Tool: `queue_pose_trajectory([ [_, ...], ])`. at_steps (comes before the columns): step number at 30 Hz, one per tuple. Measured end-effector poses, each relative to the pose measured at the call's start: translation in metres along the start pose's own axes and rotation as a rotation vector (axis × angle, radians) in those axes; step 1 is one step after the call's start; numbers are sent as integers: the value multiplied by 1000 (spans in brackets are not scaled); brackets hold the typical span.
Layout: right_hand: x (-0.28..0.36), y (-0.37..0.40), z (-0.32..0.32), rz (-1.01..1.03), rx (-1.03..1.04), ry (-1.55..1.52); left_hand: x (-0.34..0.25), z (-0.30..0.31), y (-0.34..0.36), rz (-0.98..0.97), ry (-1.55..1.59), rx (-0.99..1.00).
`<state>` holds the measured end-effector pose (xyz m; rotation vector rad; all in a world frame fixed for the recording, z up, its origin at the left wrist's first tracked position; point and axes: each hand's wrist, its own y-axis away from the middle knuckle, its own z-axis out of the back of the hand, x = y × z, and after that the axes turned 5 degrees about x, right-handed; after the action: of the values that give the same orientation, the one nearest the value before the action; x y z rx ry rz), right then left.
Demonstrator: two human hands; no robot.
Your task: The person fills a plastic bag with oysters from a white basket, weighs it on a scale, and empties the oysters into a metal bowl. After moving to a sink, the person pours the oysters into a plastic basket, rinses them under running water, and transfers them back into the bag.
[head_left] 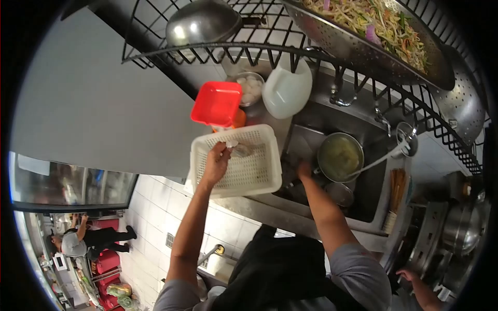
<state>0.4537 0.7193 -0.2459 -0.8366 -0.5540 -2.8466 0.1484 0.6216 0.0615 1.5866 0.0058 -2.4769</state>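
My left hand (217,159) is closed in a pinch over the white perforated basket (277,179). Between its fingertips is the whitish top of a small clear plastic bag (240,151), which hangs inside the basket. My right hand (304,169) reaches down into the metal sink (358,210), just left of a pot (340,157) of cloudy yellow-green liquid. Its fingers are dim and blurred against the dark basin. A dark handle (294,183) lies close below that hand, and a round metal bowl (340,194) sits below the pot.
Behind the basket stand a red plastic container (218,102), a bowl of eggs (251,88) and a white jug (288,92). Overhead, a black wire rack (270,47) carries a colander (358,44) of sprouts. Another person (83,238) stands far left; someone's hand (407,274) shows lower right.
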Motion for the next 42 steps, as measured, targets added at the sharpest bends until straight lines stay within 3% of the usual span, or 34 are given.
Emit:
queue_pose_trajectory([
  [1, 3, -7, -4, -28, -6, 18, -2, 1, 0, 87, 88, -32],
  [3, 11, -11, -7, -72, -13, 27, -28, 2, 7, 75, 185, -101],
  [6, -2, -12, 7, -46, -27, -67, -53, -8, 20, -161, 11, -286],
  [7, -6, -12, 4, -50, -126, -343, -66, -14, 25, -156, -41, -261],
  [8, -19, -17, -7, -46, -235, -614, -70, -29, 29, -198, 0, -195],
  [9, -9, -3, 27, -31, -63, -889, -75, -48, 34, -230, 39, -131],
  [10, 12, 17, 77, -4, 113, -1161, -100, -67, 39, -142, -1, 3],
  [13, 47, 60, 162, 41, 76, -1209, -95, -139, 13, -279, -10, 156],
  [15, 52, 84, 203, 84, 46, -1213, -91, -180, -16, -326, -206, 214],
  [17, 53, 104, 241, 131, 9, -1218, -87, -218, -42, -330, -131, 224],
  [19, 44, 123, 273, 95, 30, -1240, -116, -240, -58, -11, 168, 644],
  [20, 31, 125, 282, -21, 20, -1243, -108, -263, -67, -14, 412, 664],
  [23, -3, 134, 306, -142, -156, -1510, -125, -305, -78, 6, 454, 614],
  [25, -26, 137, 319, -171, -199, -1529, -140, -336, -72, 36, 489, 561],
  [27, -44, 143, 330, -250, -231, -1331, -139, -368, -74, -2, 523, 460],
  [32, -69, 152, 357, -239, -328, -1297, -154, -412, -77, -133, 440, 410],
  [34, -67, 157, 367, -221, -350, -1274, -165, -417, -77, -260, 404, 373],
  [42, -65, 145, 376, -102, -290, -840, -203, -374, -73, -239, 242, 492],
])
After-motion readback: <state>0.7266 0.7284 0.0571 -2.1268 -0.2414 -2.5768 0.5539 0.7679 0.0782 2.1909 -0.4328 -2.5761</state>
